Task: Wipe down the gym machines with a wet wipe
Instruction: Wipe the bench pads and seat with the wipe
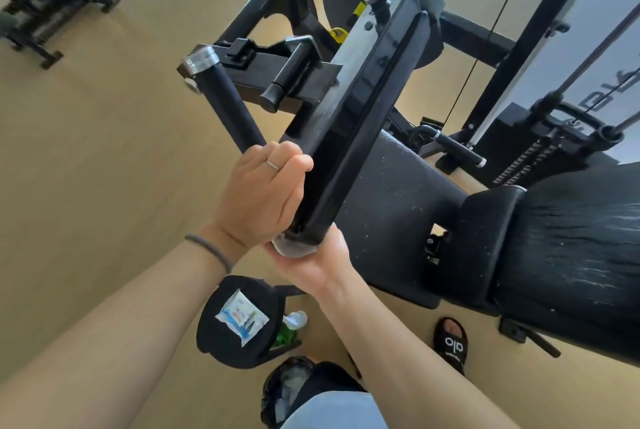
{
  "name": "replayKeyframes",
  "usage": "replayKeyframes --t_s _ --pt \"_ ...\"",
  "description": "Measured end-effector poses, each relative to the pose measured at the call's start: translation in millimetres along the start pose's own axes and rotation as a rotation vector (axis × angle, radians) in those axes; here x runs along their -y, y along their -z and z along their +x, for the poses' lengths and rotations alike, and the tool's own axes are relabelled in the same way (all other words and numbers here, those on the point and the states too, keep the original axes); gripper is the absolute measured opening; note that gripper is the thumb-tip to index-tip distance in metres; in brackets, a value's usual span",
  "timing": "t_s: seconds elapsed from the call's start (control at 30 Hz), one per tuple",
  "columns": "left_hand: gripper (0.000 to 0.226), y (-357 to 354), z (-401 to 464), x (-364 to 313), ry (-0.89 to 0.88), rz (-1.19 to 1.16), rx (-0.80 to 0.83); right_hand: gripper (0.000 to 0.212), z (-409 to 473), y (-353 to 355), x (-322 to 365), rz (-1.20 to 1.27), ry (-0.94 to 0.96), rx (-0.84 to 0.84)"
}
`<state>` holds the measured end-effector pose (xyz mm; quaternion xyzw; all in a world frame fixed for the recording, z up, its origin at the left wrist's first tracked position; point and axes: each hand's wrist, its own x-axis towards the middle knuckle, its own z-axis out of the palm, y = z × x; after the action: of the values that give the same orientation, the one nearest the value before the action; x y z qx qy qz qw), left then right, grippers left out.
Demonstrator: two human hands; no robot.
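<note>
A black gym machine fills the middle of the view. Its glossy black arm bar (pixel 363 110) slants from upper right down to its lower end. My left hand (pixel 259 193) grips the bar's left edge near that end, beside a black foam handle (pixel 225 106). Under the bar's lower end, my right hand (pixel 311 262) holds a white wet wipe (pixel 294 250) cupped against the end of the bar. The machine's black padded seat (pixel 408 207) and back pad (pixel 571 238) lie to the right.
A pack of wet wipes (pixel 242 316) lies on a small black pad (pixel 221 342) below my hands, with a green bottle (pixel 289 328) beside it. A black bag (pixel 287 390) sits on the floor. My sandalled foot (pixel 450 342), a weight stack (pixel 526 158) and another bench (pixel 52 3) are around.
</note>
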<state>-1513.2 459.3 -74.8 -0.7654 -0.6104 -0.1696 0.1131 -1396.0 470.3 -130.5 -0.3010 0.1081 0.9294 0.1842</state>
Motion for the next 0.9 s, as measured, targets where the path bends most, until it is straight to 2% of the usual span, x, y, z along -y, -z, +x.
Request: replayKeyframes --t_s 0.07,0.23,0.37,0.53,0.63,0.73,0.9 --pt "0.024 0.0 0.6 -0.4 -0.002 0.009 0.000 0.046 -4.0 -3.1 5.9 0.053 -0.044 -0.042" --pt "0.028 -1.6 -0.8 -0.5 0.008 0.003 -0.019 0.078 -35.2 -17.3 24.5 0.092 0.011 -0.221" --pt "0.033 -2.4 -1.3 -2.7 0.025 -0.023 -0.025 0.064 -40.4 -33.4 27.3 -0.008 0.092 -0.295" --pt "0.034 -1.9 -2.0 -3.0 0.031 -0.012 -0.023 0.052 -16.5 -28.5 27.7 -0.170 0.019 -0.401" --pt "0.032 -2.5 -2.1 -2.4 0.021 -0.008 -0.033 0.059 -15.2 -33.9 34.8 -0.271 0.054 -0.454" --pt "0.026 -3.7 -1.9 -1.6 0.013 -0.007 -0.059 0.071 -26.6 -40.2 39.9 -0.287 0.185 -0.466" --pt "0.019 -6.4 -2.8 -1.5 0.015 -0.012 -0.068 0.067 -38.7 -56.4 27.5 -0.357 0.297 -0.467"
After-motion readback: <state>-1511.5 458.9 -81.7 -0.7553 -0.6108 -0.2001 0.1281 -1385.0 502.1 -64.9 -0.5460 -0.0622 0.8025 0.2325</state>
